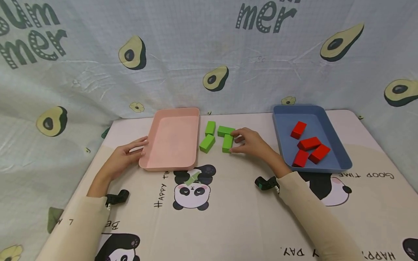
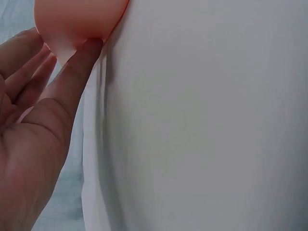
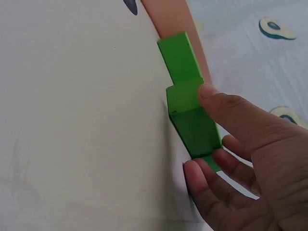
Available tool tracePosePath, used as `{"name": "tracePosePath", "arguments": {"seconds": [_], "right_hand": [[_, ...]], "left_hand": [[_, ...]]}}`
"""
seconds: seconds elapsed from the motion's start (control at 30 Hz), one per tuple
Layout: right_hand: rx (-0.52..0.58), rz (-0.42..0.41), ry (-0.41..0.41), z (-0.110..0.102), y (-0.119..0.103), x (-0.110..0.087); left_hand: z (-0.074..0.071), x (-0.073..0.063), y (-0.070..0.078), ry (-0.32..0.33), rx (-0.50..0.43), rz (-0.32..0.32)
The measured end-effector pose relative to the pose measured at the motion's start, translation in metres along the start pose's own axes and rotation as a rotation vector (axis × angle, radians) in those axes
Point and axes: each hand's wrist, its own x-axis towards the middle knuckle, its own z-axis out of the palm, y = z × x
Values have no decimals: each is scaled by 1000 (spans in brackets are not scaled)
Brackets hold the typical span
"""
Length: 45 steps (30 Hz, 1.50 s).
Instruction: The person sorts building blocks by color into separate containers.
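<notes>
Green block (image 1: 227,144) is pinched in the curved right hand (image 1: 250,143).

The panda-print table (image 1: 235,217) bears a pink tray (image 1: 173,139), green blocks (image 1: 207,143) and a blue tray (image 1: 313,125).

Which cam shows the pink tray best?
Head: it shows nearly the whole pink tray, rim and floor, with little covered. Left wrist shows only part of its outside, touched by the left hand; right wrist, just a strip beyond the green blocks.
</notes>
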Motion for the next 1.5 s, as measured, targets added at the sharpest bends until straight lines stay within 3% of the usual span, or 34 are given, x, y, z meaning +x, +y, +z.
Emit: {"name": "tracePosePath", "arguments": {"seconds": [0.3, 0.63, 0.83, 1.03, 1.27, 1.5], "right_hand": [[-22, 39, -25, 4, -3, 12], [37, 53, -174, -2, 0, 7], [81, -16, -260, -5, 7, 4], [71, -94, -298, -5, 17, 7], [76, -123, -334, -5, 23, 12], [49, -129, -356, -8, 23, 17]], "left_hand": [[2, 3, 2, -9, -59, -35], [3, 6, 4, -16, -101, -88], [2, 7, 4, -19, -151, -117], [-2, 6, 1, -44, -195, -93], [-7, 6, -2, -76, -181, -99], [-8, 5, -6, -83, -226, -91]]}}
